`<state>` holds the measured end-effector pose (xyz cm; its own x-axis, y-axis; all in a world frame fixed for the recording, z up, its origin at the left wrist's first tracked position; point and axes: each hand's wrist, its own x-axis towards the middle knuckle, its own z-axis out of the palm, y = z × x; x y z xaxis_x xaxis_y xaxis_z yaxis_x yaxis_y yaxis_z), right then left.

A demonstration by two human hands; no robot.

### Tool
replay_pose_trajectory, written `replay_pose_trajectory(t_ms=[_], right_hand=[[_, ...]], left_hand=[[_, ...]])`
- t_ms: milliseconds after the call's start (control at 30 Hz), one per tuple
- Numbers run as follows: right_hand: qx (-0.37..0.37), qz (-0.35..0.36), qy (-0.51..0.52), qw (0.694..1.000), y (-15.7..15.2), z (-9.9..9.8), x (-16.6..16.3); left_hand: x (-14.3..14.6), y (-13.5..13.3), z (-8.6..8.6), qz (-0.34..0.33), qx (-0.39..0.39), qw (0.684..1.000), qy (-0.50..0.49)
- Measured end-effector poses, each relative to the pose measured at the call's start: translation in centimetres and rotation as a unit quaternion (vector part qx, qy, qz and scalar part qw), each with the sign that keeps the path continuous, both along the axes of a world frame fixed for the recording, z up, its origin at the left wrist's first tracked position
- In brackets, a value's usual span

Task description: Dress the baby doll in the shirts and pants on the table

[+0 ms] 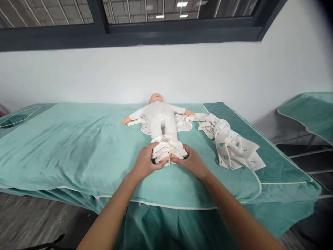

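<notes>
A baby doll [161, 116] with a white cloth body lies on its back on the green-covered bed, arms spread and head toward the wall. White baby trousers [168, 145] are bunched around its lower legs, and its feet poke out at the near end. My left hand [146, 160] grips the left side of the trousers, thumb by one foot. On the other side my right hand [193, 160] holds the trousers, its thumb at the other foot. Under the doll's torso and arms lies a pale cloth [184, 122].
Right of the doll, a crumpled white printed baby garment [231, 144] lies on the green bed cover [78, 149]. The wall [104, 74] and a dark window frame [166, 31] stand behind. Another green-covered surface [309, 109] is at the far right.
</notes>
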<state>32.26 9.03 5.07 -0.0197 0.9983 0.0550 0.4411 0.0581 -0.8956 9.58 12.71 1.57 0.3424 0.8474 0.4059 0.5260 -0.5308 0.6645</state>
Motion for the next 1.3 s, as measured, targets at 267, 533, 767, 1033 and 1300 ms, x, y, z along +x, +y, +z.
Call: replay_pose_trajectory(t_ms=[267,533,767,1033,1300], right_hand=[[-0.073,0.061,-0.031,0.995,-1.6,2.5,0.4],[-0.146,0.207,0.054,0.966,-2.3,7.2,0.7],[-0.024,0.290,-0.186,0.939,-1.0,12.9,0.0],[0.104,0.262,-0.282,0.917,0.5,20.7,-3.3],[0.152,0.248,0.044,0.956,0.2,23.6,-3.6]], left_hand=[[-0.6,-2.9,3.8,-0.016,-0.169,0.982,-0.081],[-2.3,-3.6,7.0,-0.105,-0.269,0.947,-0.139],[-6.5,-2.9,16.0,-0.297,-0.298,0.896,0.141],[-7.5,-1.0,22.5,-0.134,-0.216,0.967,0.026],[-6.7,-0.4,22.9,-0.192,-0.212,0.954,-0.095]])
